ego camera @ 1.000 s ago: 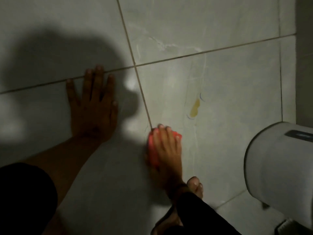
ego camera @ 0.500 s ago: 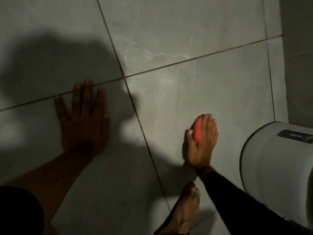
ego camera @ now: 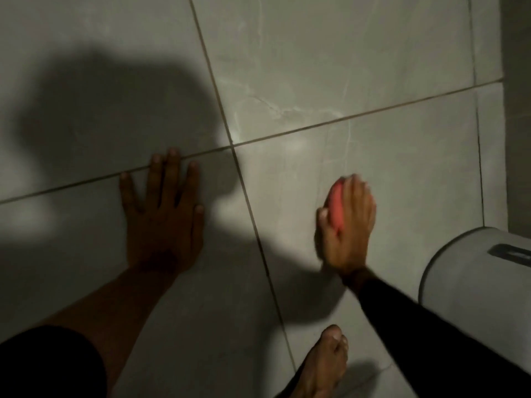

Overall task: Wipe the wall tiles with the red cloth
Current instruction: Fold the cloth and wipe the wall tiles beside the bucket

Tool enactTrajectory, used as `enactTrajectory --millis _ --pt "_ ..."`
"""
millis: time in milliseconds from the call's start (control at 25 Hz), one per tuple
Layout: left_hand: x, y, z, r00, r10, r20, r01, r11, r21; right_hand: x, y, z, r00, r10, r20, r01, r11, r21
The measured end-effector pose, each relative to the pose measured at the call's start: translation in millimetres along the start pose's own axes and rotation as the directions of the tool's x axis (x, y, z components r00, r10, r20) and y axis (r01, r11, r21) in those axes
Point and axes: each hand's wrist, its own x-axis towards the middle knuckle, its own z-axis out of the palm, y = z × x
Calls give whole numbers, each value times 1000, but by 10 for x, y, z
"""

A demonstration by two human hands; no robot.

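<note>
Head view: one bare foot (ego camera: 321, 366) at the bottom edge. The right hand (ego camera: 349, 225), closed around the one red cloth (ego camera: 336, 206), presses it to the wall tiles (ego camera: 402, 168), slightly higher than half a second ago. The left hand (ego camera: 162, 208) stays flat, fingers spread. Bare tile lies above; a white dispenser (ego camera: 474, 285) crowds the right.

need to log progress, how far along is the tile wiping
Done: no stain shows on the lit tile. In hand: the right hand presses the red cloth there; the left hand braces flat. Left: the shadowed tiles, too dark to judge.
</note>
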Motion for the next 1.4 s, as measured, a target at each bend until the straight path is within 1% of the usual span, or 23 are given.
enactTrajectory --millis 80,120,160,240,320,360,440,520,600,680,760,840,880,960,1040,1080,1120,1160,1240,1280,1320,1360,1400 --pt "-14 -1 17 1000 -7 -7 7 1000 -3 808 -172 -186 955 285 -83 -279 957 75" --pt "-23 -11 32 1000 -7 -13 7 1000 4 1160 -411 -214 949 299 -106 -290 953 88" --pt "-21 -9 42 1000 4 -15 -4 1000 16 1350 -727 -177 971 195 -139 -184 979 84" --pt "1 0 54 1000 8 -21 -8 1000 15 1185 -1358 36 964 -227 -141 232 972 19" --pt "-22 -19 41 1000 -8 -16 8 1000 0 739 -1635 149 825 -565 21 564 825 28" --pt "-28 -13 29 1000 -4 -15 4 1000 2 690 -1512 133 801 -597 50 598 802 -4" --pt "-18 -10 5 1000 0 -14 0 1000 19 999 -1086 -21 872 -490 -8 488 869 -77" --pt "-7 1 1 1000 -3 -16 3 1000 13 1417 -694 -279 989 -83 -118 81 996 -24" --pt "-4 29 -5 1000 -4 -30 5 1000 16 1451 -846 -283 971 189 -145 -181 981 66" --pt "-4 29 -11 1000 -6 -29 7 1000 19 1021 -1288 26 982 -92 -162 91 996 -15" --pt "-11 21 1 999 -12 -39 12 1000 8 325 -1436 298 839 -544 8 544 837 -58" --pt "-21 35 -4 998 -11 -55 12 1000 13 38 -1024 263 702 -698 138 712 689 -134" --pt "-18 32 -5 998 -13 -54 14 1000 13 106 -721 209 737 -667 112 676 720 -156" --pt "-3 28 2 999 -1 -42 2 1000 12 377 -239 -7 969 -246 -28 242 966 -90" --pt "-5 30 2 999 4 -44 -4 1000 20 585 -260 -98 955 253 -153 -239 966 104" --pt "-5 16 2 999 1 -37 0 1000 20 539 -483 -4 934 311 -177 -290 947 137" --pt "-5 6 9 1000 2 -30 -2 1000 14 378 -724 119 954 225 -196 -208 972 106" --pt "-6 8 11 1000 5 -28 -5 1000 8 111 -918 260 989 5 -145 0 999 36" --pt "-13 15 -13 1000 0 -29 0 1000 -4 -442 -982 412 876 -475 86 479 877 -29" --pt "-16 19 -30 1000 -6 -27 6 1000 -10 -526 -771 394 805 -575 147 589 805 -71" --pt "-18 12 -45 1000 -8 -22 8 1000 -11 -463 -529 334 811 -573 119 583 808 -85" --pt "-14 7 -51 1000 -5 -14 5 1000 -12 -335 -312 260 896 -441 57 445 892 -80" --pt "-12 19 -52 1000 2 -4 -2 1000 -17 -200 -131 164 986 -167 -27 166 986 -29"
